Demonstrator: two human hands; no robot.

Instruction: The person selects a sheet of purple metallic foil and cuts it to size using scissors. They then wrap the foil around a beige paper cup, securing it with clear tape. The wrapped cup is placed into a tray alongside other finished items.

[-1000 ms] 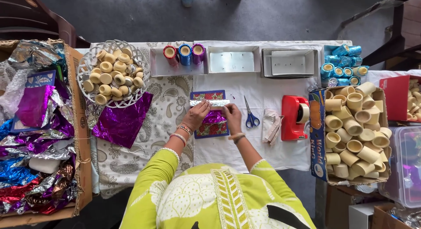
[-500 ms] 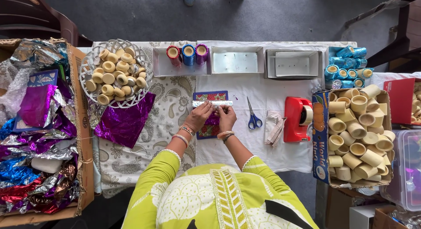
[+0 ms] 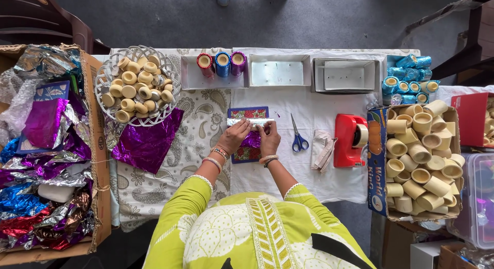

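Observation:
My left hand (image 3: 234,136) and my right hand (image 3: 269,136) are pressed together over a piece of purple foil (image 3: 251,140) on a small patterned red-and-blue mat (image 3: 248,113). Along the far side of my fingers lies a narrow silver foil strip (image 3: 250,122). Both hands touch the foil; what sits under it is hidden by my fingers. Blue-handled scissors (image 3: 298,136) lie just right of my right hand.
A wire basket (image 3: 135,84) of cream cups and a purple foil sheet (image 3: 147,142) are at left, beside a foil-filled box (image 3: 46,145). White trays (image 3: 279,72) line the back. A red tape dispenser (image 3: 351,140) and a carton of cups (image 3: 419,161) stand at right.
My hands have drawn closer together over the purple foil on the mat. The view has shifted slightly. Nothing else on the table has moved.

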